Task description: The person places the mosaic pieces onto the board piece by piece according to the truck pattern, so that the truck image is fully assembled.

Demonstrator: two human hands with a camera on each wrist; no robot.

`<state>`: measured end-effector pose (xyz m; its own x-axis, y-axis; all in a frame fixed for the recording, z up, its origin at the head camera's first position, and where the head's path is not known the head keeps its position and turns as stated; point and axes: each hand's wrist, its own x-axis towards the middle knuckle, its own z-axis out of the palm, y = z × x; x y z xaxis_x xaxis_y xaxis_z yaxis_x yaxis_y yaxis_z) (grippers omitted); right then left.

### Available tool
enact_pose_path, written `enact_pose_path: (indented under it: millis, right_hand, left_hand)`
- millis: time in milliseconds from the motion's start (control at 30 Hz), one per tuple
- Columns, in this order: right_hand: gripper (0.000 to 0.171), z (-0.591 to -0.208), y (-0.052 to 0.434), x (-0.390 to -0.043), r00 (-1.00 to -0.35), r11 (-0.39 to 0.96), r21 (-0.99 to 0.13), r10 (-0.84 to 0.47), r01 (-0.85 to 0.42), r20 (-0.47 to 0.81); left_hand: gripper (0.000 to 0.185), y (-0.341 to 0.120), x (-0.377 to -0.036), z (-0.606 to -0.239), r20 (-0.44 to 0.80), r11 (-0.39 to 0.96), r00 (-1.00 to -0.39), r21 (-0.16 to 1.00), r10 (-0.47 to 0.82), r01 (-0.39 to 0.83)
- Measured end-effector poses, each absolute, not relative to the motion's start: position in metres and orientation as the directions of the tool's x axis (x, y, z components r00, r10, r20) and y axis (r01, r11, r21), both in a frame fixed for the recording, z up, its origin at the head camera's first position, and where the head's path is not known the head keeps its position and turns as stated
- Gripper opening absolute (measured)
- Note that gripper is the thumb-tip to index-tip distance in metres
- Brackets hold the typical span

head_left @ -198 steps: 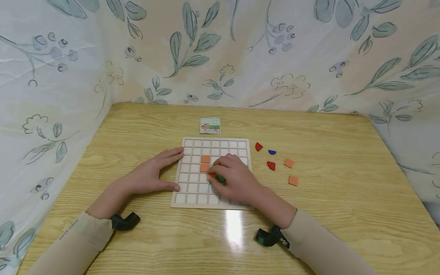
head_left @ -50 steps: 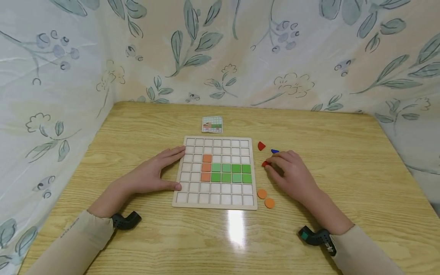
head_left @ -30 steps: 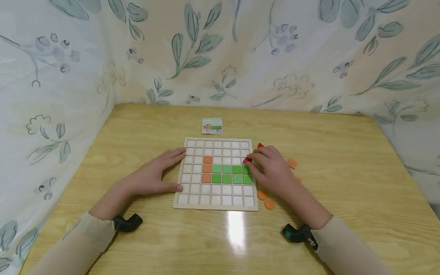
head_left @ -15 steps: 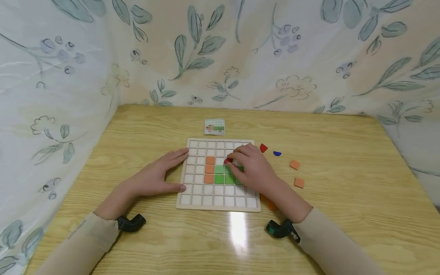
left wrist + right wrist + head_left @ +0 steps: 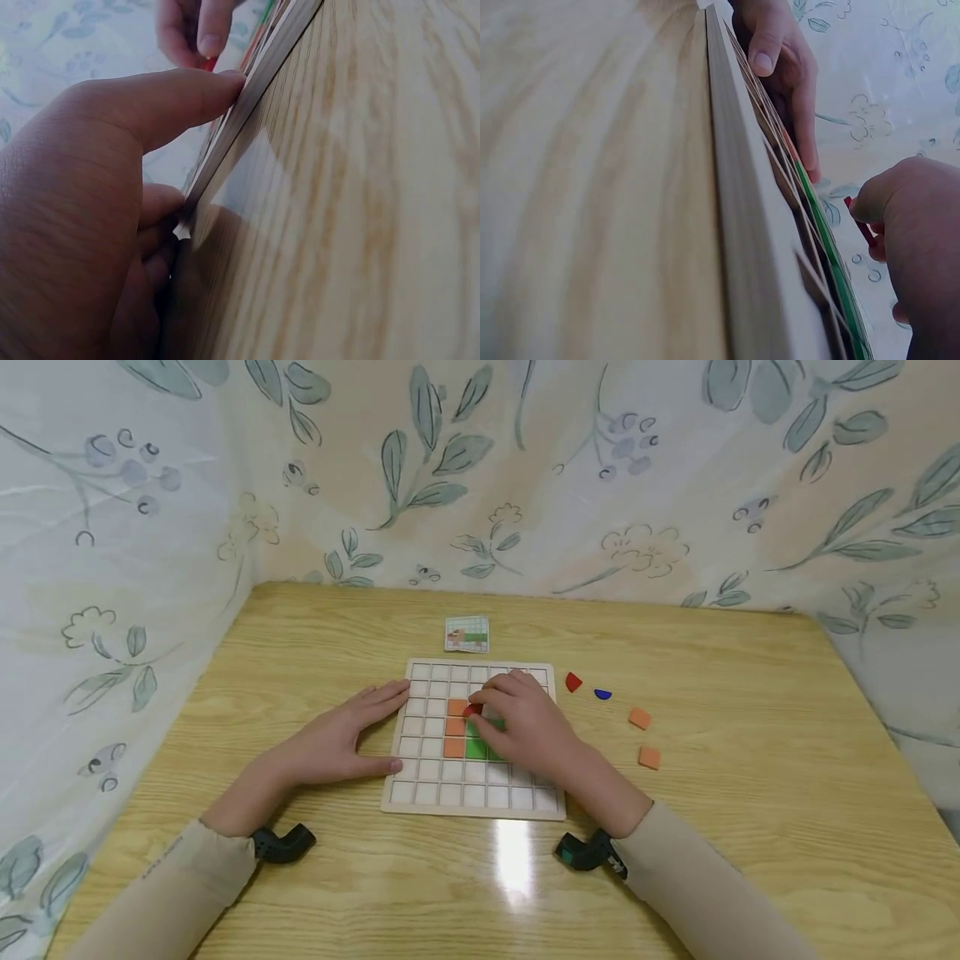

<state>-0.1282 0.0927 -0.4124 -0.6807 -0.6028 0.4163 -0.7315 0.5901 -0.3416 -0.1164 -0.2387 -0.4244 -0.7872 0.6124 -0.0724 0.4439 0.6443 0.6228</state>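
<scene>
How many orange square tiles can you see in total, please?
5: three orange square tiles stacked in one column on the wooden grid board at; two loose on the table at. The right hand may hide more.

The scene is evenly and brightly lit from above, and a white glare patch is seen on the wooden table [image 5: 514, 860] below the right hand's fingers [image 5: 495, 692]. Soft shadows are cast beneath both hands. The wrist views are dimmer, with nearby skin blurred.
</scene>
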Motion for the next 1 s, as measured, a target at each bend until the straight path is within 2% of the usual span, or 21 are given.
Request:
enact_pose_path:
  millis: [767,1000]
  right_hand:
    - [0.014,-0.413,0.057,-0.137,-0.622,0.543,-0.303,-0.666,-0.783,0.411]
    - [0.016,-0.417,0.049,-0.142,-0.626,0.565,-0.273,-0.679,-0.779,0.383]
  left_hand:
    - [0.102,-0.237,-0.115,-0.425,-0.049,0.628,-0.781,0.627,0.623,0.461]
    - [0.102,-0.239,-0.115,-0.427,-0.033,0.623,-0.778,0.621,0.627,0.476]
